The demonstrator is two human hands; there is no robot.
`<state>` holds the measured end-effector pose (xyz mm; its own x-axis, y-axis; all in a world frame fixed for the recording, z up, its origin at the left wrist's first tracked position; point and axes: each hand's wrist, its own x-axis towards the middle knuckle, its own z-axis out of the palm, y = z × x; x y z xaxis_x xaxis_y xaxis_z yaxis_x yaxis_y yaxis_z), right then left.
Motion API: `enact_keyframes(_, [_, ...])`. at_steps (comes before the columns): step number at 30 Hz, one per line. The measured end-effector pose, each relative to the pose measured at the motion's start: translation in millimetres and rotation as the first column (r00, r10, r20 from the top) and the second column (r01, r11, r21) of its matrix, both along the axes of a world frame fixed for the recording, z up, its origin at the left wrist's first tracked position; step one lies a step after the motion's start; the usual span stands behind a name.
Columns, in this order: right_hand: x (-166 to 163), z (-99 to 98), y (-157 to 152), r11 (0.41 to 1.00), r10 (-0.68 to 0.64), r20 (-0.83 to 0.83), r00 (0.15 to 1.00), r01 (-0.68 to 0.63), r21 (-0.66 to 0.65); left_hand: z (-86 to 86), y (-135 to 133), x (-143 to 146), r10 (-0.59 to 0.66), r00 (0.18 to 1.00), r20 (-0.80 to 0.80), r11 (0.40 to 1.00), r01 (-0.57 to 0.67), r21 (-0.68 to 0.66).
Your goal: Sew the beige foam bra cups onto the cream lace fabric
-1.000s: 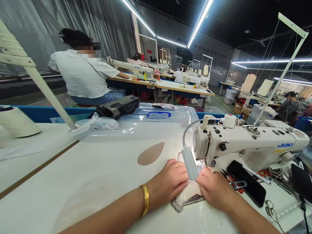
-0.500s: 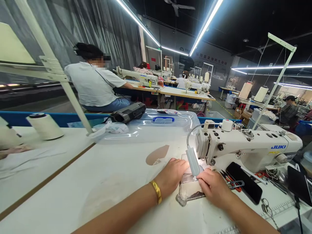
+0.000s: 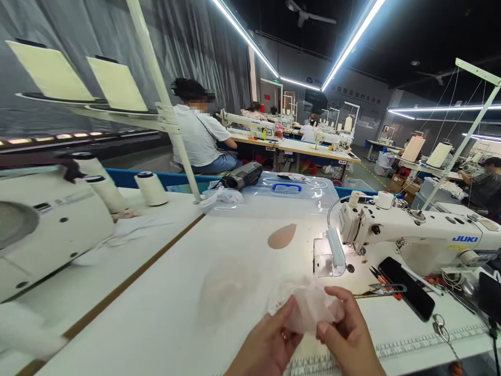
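A crumpled piece of sheer, pale pink fabric (image 3: 307, 308) is held up above the front of the white table (image 3: 156, 313). My left hand (image 3: 272, 334) pinches its left side between thumb and fingers. On the other side, my right hand (image 3: 346, 334) grips the fabric, thumb in front and fingers curled behind. Past the hands stands a white sewing machine (image 3: 410, 235), apart from the fabric. A small lamp (image 3: 335, 245) on a bendy neck lights the shiny plate (image 3: 323, 263) beside its needle area.
A brown teardrop-shaped piece (image 3: 282, 236) lies on the table. To the right are thread snips (image 3: 387, 288), a phone (image 3: 407, 290) and a ruler strip (image 3: 422, 339). Thread cones (image 3: 151, 189) stand left. A co-worker (image 3: 199, 130) sits beyond the clear plastic box (image 3: 313, 190).
Both hands have come away from the machine's needle area toward the front edge, bringing the sheer fabric up between them. The view has swung left, showing more of the neighbouring machine.
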<state>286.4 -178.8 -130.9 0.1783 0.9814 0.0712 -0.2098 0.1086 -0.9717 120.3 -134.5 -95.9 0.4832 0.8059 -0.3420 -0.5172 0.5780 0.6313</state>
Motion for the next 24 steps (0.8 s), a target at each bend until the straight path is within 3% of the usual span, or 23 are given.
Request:
enact_keyframes(3, [-1, -5.9, -16, 1.0, -0.017, -0.02, 1.0, 0.017, 0.005, 14.2, 8, -1, 0.123, 0.992, 0.028, 0.992, -0.122, -0.03])
enact_keyframes(9, [5, 3.8, -14, 0.993, -0.117, -0.079, 0.99, 0.117, -0.009, 16.8, -1, 5, 0.084, 0.992, 0.098, 0.956, -0.053, -0.289])
enact_keyframes(15, [1, -3.4, -14, 0.997, -0.079, -0.155, 0.985, 0.082, 0.012, 19.8, -7, 10, 0.17, 0.983, 0.075, 0.982, -0.163, -0.096])
enact_keyframes(19, [5, -0.9, -8, 0.998, -0.066, -0.289, 0.955, 0.069, -0.001, 21.3, -8, 10, 0.162, 0.982, 0.097, 0.985, -0.156, -0.069])
enact_keyframes(24, [9, -0.7, -4, 0.997, -0.071, -0.302, 0.951, 0.066, -0.026, 15.6, -5, 10, 0.146, 0.98, 0.136, 0.986, -0.132, -0.103])
